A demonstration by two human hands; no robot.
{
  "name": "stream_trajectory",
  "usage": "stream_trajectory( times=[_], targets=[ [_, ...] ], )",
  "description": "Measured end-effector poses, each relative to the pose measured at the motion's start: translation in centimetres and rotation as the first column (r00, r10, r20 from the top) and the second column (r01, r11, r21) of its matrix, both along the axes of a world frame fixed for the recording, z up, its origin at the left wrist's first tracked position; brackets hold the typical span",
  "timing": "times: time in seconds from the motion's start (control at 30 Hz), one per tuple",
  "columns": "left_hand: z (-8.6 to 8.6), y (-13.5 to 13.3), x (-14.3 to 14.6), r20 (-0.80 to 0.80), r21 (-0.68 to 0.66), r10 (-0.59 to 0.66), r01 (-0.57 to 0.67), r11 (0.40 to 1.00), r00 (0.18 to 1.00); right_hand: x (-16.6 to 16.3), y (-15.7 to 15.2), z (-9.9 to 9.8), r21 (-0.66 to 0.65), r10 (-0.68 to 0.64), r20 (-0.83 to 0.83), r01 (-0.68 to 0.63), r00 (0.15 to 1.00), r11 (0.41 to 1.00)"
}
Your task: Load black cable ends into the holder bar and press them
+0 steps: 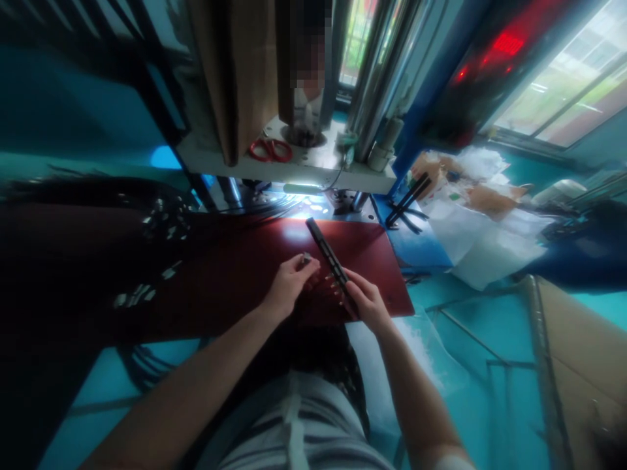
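My right hand [366, 299] is closed around the lower end of a long, narrow black bar [324, 248] with a row of light marks along it. The bar slants up and to the left above the red-brown tabletop [215, 281]. Just left of it, my left hand [290, 282] pinches a small metallic piece [306, 258] between thumb and fingertips; its exact kind is too small to tell. Some small pale bits show beside the bar near my right fingers, blurred.
A machine with a white plate [337, 166] and lit gap stands behind the table. Red-handled scissors [270, 150] lie on the plate. Dark strips and shiny pieces [169, 219] lie at left. White wrappings [482, 228] pile at right, above a cardboard box [582, 352].
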State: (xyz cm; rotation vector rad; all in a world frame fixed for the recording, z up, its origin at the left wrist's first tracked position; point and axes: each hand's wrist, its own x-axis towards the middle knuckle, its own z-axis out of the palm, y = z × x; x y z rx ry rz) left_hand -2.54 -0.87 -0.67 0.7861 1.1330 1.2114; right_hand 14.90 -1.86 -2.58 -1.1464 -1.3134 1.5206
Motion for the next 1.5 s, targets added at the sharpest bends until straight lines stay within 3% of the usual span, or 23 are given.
stream_trajectory(
  times=[0.07, 0.17, 0.23, 0.33, 0.43, 0.53, 0.63, 0.7, 0.83, 0.97, 1.17, 1.43, 1.5],
  targets=[
    [0.1, 0.0, -0.4, 0.113, 0.010, 0.061, -0.062, 0.998, 0.992, 0.1, 0.0, 0.1, -0.021, -0.028, -0.014, 0.028, 1.000, 0.999],
    [0.0, -0.1, -0.5, 0.286, 0.006, 0.005, -0.007, 1.000, 0.958, 0.2, -0.1, 0.2, -0.044, -0.028, -0.007, 0.028, 1.000, 0.999],
    [-0.4, -0.2, -0.4, 0.299, -0.019, 0.001, 0.005, 1.000, 0.954, 0.2, -0.1, 0.3, -0.035, -0.014, 0.004, 0.014, 1.000, 0.999],
    [-1.0, -0.3, -0.1, 0.158, -0.037, 0.030, -0.025, 0.999, 0.987, 0.2, -0.1, 0.4, -0.003, 0.015, 0.033, -0.015, 0.999, 1.000],
    [-1.4, -0.4, 0.1, -0.110, 0.036, 0.035, -0.031, 0.999, 0.993, 0.2, -0.2, 0.4, 0.004, 0.038, 0.051, -0.038, 0.998, 0.999],
    [-1.4, -0.5, 0.1, -0.403, 0.173, 0.064, 0.008, 0.985, 0.913, 0.3, -0.2, 0.3, -0.004, 0.052, 0.045, -0.052, 0.998, 0.999],
    [-1.2, -0.6, 0.1, -0.535, 0.210, 0.080, 0.042, 0.977, 0.841, 0.5, -0.1, 0.1, -0.010, 0.060, 0.051, -0.060, 0.997, 0.998],
    [-1.1, -0.5, 0.1, -0.505, 0.177, 0.047, 0.050, 0.983, 0.862, 0.6, -0.1, 0.1, -0.012, 0.063, 0.059, -0.063, 0.996, 0.998],
    [-1.2, -0.2, 0.1, -0.275, 0.051, -0.024, 0.040, 0.998, 0.961, 0.6, 0.0, 0.2, -0.018, 0.083, 0.065, -0.082, 0.994, 0.996],
    [-1.4, 0.2, 0.1, -0.148, -0.031, -0.021, 0.016, 0.999, 0.989, 0.6, 0.0, 0.4, -0.022, 0.099, 0.074, -0.097, 0.992, 0.995],
    [-1.1, 0.2, 0.2, -0.148, -0.039, 0.018, -0.024, 0.999, 0.989, 0.7, 0.0, 0.3, -0.016, 0.082, 0.097, -0.081, 0.992, 0.997],
    [-1.7, 0.3, 0.3, -0.272, 0.102, 0.042, -0.014, 0.995, 0.961, 0.4, 0.0, 0.2, 0.015, 0.154, 0.148, -0.158, 0.977, 0.987],
    [-1.5, 0.2, 0.3, -0.240, 0.076, 0.022, -0.004, 0.997, 0.971, 0.3, 0.0, 0.2, 0.010, 0.148, 0.162, -0.152, 0.976, 0.988]
  ],
)
